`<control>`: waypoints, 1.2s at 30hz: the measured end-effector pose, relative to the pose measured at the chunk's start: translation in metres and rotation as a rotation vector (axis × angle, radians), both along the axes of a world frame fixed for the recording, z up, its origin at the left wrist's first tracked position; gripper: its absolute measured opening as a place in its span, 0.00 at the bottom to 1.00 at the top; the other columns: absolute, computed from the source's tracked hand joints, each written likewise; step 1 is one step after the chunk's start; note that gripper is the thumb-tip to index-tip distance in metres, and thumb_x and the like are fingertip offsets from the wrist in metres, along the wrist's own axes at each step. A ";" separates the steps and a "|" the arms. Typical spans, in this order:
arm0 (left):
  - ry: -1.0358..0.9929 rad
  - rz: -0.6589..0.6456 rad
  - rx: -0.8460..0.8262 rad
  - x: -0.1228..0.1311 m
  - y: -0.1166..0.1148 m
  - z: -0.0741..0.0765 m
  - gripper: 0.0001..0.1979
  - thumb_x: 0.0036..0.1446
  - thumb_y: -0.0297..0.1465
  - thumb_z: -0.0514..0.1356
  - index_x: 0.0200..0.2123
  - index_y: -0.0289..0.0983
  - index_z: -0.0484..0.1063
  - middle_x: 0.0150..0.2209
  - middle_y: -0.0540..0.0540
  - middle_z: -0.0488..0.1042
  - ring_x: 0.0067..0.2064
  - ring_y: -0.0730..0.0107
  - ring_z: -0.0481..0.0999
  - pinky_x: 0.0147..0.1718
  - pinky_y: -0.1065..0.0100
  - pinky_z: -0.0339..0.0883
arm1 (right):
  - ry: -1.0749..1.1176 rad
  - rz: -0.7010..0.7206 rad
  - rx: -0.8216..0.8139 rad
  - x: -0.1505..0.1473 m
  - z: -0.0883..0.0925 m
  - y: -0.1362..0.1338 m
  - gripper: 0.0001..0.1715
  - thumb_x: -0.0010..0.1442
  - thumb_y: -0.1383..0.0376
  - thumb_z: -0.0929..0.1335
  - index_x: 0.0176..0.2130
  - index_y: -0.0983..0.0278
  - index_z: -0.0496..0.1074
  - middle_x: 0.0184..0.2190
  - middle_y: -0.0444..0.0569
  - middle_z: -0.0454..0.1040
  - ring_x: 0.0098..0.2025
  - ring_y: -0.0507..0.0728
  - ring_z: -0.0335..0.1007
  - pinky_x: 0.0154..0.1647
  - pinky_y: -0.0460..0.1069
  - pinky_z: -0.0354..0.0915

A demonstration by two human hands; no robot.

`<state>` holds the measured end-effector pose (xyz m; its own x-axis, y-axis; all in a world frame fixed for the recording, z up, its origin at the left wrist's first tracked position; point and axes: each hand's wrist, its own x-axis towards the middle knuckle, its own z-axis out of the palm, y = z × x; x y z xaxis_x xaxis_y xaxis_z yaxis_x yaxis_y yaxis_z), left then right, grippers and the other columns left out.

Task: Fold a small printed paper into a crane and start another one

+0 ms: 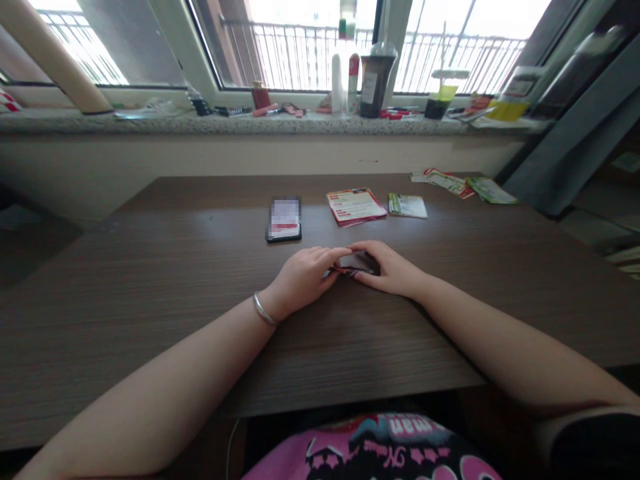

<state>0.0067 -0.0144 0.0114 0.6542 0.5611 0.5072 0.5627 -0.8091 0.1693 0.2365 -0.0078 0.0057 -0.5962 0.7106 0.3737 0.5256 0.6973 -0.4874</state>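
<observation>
At a brown table (150, 287), a person works a small flat item (353, 269) between 2 bare hands, its reddish near edge showing in the gap; what it is remains too dark and partly covered to tell. The left hand (313, 277), silver bangle (265, 310) at the wrist, curls partly closed on the item's left end, fingers over the far side and thumb nearer the body. The right hand (387, 267) makes a looser, half-open C around the right end, thumb along the near edge. Both forearms angle inward from the table's near side, the fingertips of the 2 hands meeting or nearly so.

Handling it well likely calls for light, even pressure from both sides, thumbs level along the near edge, so that thin material neither bends nor slips; steadying with 1 hand while adjusting with the other would probably keep it square. Beyond the hands lie a phone (284, 217), a stack of printed cards (356, 205) and a smaller green-and-white pile (407, 205).
</observation>
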 end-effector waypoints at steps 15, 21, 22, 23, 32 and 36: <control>0.145 -0.108 -0.096 0.001 0.001 0.006 0.10 0.59 0.33 0.58 0.44 0.37 0.70 0.41 0.45 0.74 0.43 0.65 0.71 0.48 0.61 0.63 | -0.273 -0.069 0.152 -0.006 0.010 -0.006 0.05 0.57 0.67 0.66 0.36 0.62 0.72 0.33 0.47 0.75 0.37 0.55 0.70 0.39 0.48 0.60; 0.165 -0.121 -0.120 0.001 0.001 0.005 0.10 0.61 0.35 0.55 0.42 0.36 0.71 0.39 0.44 0.75 0.43 0.64 0.73 0.53 0.56 0.60 | -0.429 -0.065 0.294 -0.008 0.012 -0.010 0.05 0.58 0.66 0.65 0.35 0.62 0.71 0.33 0.47 0.76 0.37 0.56 0.69 0.37 0.49 0.56; 0.167 -0.126 -0.113 0.001 0.001 0.005 0.10 0.61 0.34 0.56 0.42 0.37 0.71 0.39 0.44 0.75 0.43 0.64 0.73 0.54 0.56 0.59 | -0.452 -0.059 0.309 -0.008 0.012 -0.010 0.05 0.58 0.66 0.65 0.35 0.62 0.71 0.33 0.47 0.76 0.37 0.56 0.69 0.37 0.49 0.56; 0.168 -0.131 -0.106 0.001 0.002 0.004 0.09 0.60 0.34 0.56 0.41 0.37 0.72 0.39 0.44 0.76 0.43 0.64 0.73 0.54 0.56 0.59 | -0.473 -0.054 0.322 -0.008 0.012 -0.010 0.05 0.59 0.65 0.65 0.35 0.62 0.71 0.33 0.48 0.76 0.37 0.56 0.69 0.36 0.49 0.56; 0.172 -0.115 -0.094 0.001 0.005 0.002 0.06 0.59 0.31 0.58 0.37 0.38 0.74 0.37 0.45 0.77 0.42 0.65 0.74 0.51 0.57 0.62 | -0.565 0.003 0.367 -0.010 0.016 -0.012 0.09 0.63 0.64 0.63 0.39 0.62 0.72 0.38 0.50 0.76 0.39 0.57 0.68 0.36 0.50 0.56; 0.189 -0.126 -0.094 0.002 0.003 0.003 0.07 0.61 0.29 0.56 0.39 0.37 0.74 0.38 0.44 0.77 0.42 0.66 0.75 0.47 0.61 0.66 | -0.554 0.020 0.344 -0.008 0.017 -0.012 0.10 0.62 0.65 0.63 0.40 0.63 0.72 0.39 0.51 0.76 0.40 0.57 0.68 0.38 0.50 0.58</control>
<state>0.0085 -0.0110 0.0145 0.8001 0.5080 0.3190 0.4873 -0.8606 0.1482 0.2285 -0.0202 0.0230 -0.7779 0.5918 0.2112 0.6200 0.7777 0.1042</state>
